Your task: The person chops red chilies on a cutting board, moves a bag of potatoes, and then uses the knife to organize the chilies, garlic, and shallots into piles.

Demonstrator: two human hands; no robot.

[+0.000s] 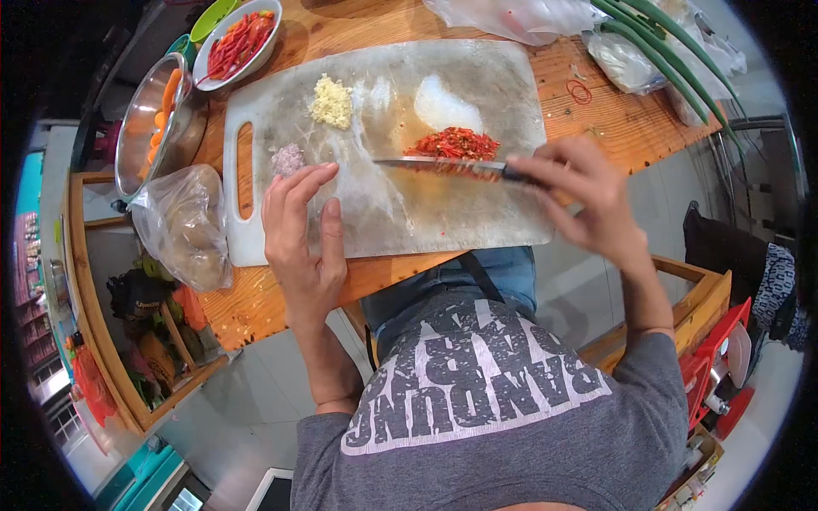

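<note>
My right hand (588, 192) grips a kitchen knife (443, 164) by its dark handle. The blade points left, along the near side of a pile of chopped red chillies (453, 145) on the white cutting board (383, 230). My left hand (302, 221) is open at the board's left part, thumb apart from the fingers and nothing in it. Just beyond its fingertips is a small heap of minced pinkish shallot (288, 159). A pile of minced garlic (331, 102) lies farther back on the board, and a wet whitish patch (447, 106) shows behind the chillies.
At the back left stand a white bowl (271, 53) of red chillies and a metal bowl (128, 128) with carrots. A tied plastic bag (192, 221) sits at the table's left edge. Green onions (673, 72), plastic bags and a red rubber band (578, 91) lie back right.
</note>
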